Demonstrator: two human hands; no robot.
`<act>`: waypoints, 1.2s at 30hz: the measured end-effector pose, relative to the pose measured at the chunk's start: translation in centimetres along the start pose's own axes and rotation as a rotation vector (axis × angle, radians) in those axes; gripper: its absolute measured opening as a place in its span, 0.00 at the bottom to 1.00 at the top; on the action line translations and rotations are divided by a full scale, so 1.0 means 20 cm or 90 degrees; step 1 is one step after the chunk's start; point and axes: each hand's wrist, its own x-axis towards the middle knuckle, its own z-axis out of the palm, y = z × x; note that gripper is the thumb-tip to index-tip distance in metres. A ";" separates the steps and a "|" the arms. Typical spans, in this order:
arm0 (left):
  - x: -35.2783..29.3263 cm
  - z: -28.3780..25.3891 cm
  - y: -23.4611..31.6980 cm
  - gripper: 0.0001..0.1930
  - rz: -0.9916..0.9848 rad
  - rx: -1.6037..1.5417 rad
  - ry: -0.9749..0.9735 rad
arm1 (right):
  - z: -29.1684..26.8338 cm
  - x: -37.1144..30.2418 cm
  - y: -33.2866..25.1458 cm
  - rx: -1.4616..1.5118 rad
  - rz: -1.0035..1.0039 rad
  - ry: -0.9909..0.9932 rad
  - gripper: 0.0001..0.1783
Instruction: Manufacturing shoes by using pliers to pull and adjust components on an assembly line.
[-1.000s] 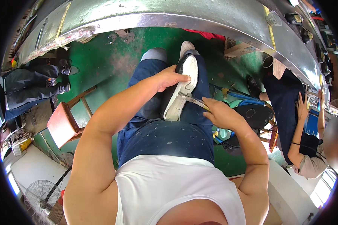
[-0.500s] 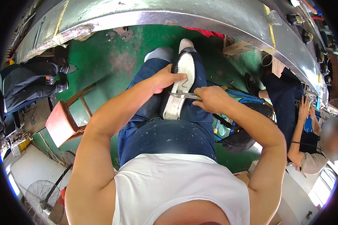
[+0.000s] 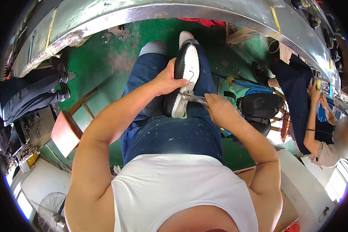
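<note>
A shoe (image 3: 191,69) with a black upper and a whitish, stitched-edged underside lies bottom up along my right thigh, its black side facing left. My left hand (image 3: 168,81) is closed round its left side, the thumb pressed on the pale underside. In my right hand (image 3: 221,110) is a pair of metal pliers (image 3: 197,99), with the jaws at the shoe's left edge just below my left thumb. Whether the jaws grip anything there is too small to tell. A thin dark curved line shows on the underside near my thumb.
Ahead runs a long metal-edged workbench (image 3: 143,11). A reddish stool (image 3: 67,133) stands at left, near another person's legs (image 3: 31,91). At right are a black bag (image 3: 261,105) and a seated person (image 3: 317,143) working with their hands. A fan (image 3: 52,210) is at lower left.
The shoe has rolled so that more of its black side shows. The pliers now slant down to the right, my right hand lower with them. The whole view has shifted slightly.
</note>
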 end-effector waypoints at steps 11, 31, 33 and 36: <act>-0.11 0.15 -0.19 0.49 0.150 0.345 0.231 | 0.05 -0.03 0.12 0.629 0.265 -0.531 0.15; -0.30 0.06 -0.28 0.63 0.013 0.078 0.002 | 0.13 0.11 -0.03 0.209 0.142 -0.046 0.21; -0.29 0.05 -0.23 0.64 0.024 0.218 -0.013 | 0.11 0.09 -0.01 0.331 0.193 -0.042 0.21; -0.11 0.05 -0.08 0.57 -0.003 0.219 0.153 | 0.19 0.02 0.02 0.603 0.278 0.027 0.22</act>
